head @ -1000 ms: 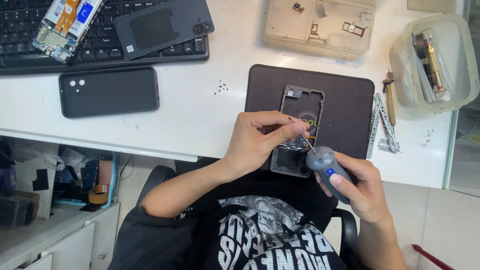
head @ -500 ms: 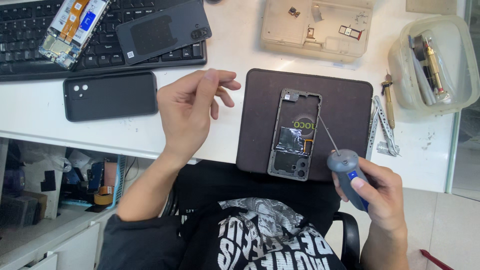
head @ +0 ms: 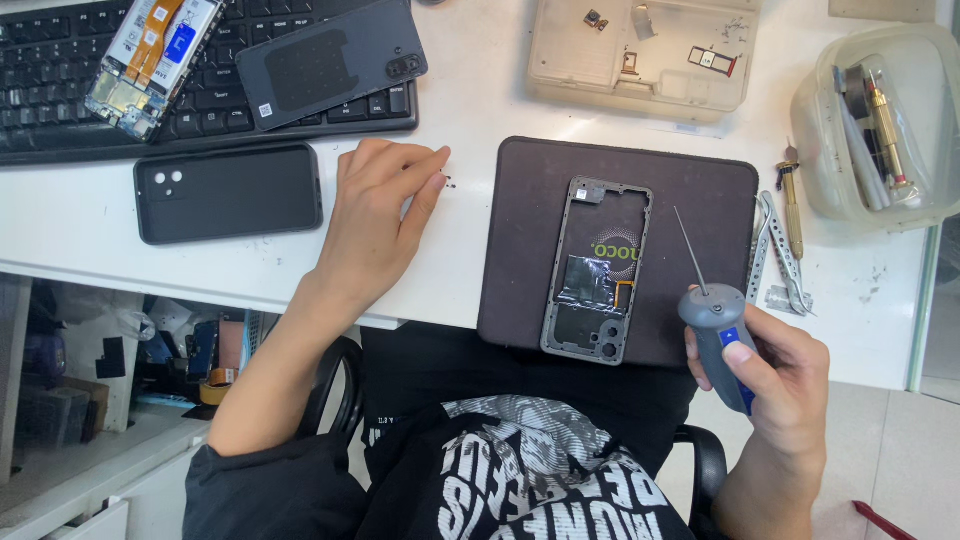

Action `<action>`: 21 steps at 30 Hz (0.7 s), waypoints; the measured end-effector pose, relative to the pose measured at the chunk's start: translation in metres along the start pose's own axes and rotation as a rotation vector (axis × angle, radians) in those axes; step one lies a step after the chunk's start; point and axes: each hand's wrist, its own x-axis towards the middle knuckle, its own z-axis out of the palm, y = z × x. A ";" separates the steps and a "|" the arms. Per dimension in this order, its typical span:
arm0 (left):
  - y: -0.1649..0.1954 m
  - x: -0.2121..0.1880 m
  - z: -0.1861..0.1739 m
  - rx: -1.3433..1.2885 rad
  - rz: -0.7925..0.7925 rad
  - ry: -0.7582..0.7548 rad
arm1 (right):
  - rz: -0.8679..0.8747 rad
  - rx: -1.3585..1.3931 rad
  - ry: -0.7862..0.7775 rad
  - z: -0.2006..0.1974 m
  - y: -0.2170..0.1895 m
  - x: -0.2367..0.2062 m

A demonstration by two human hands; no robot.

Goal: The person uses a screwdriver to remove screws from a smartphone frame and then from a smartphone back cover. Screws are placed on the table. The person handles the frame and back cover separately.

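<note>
The right hand [head: 775,375] grips a grey electric screwdriver [head: 718,330]. The left hand [head: 375,215] pinches tiny specks [head: 449,182], too small to identify, on the table [head: 470,240].

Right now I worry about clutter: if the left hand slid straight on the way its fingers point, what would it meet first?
Probably the tiny dark specks right at the left hand's fingertips; beyond them, bare white table.

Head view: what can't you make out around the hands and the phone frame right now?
- Tiny dark specks at the left hand fingertips: too small to identify.
- Electric screwdriver bit tip: too thin to tell.
- Keyboard: cut off by the top-left edges.
- Clear tub contents: blurred behind plastic.
- Phone frame screw holes: too small.
</note>
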 end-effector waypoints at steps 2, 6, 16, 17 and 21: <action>-0.001 -0.002 -0.002 0.034 0.015 -0.003 | 0.002 0.004 -0.013 0.000 -0.001 0.000; 0.012 -0.005 -0.007 0.114 0.036 0.048 | 0.000 -0.177 -0.001 0.002 -0.010 0.004; 0.059 -0.008 0.049 0.068 0.477 -0.211 | -0.176 -1.352 -0.202 0.011 -0.068 0.064; 0.058 -0.008 0.051 0.059 0.471 -0.219 | -0.113 -1.413 -0.232 0.013 -0.071 0.070; 0.055 -0.012 0.052 0.063 0.446 -0.235 | -0.164 -1.474 -0.298 0.018 -0.079 0.083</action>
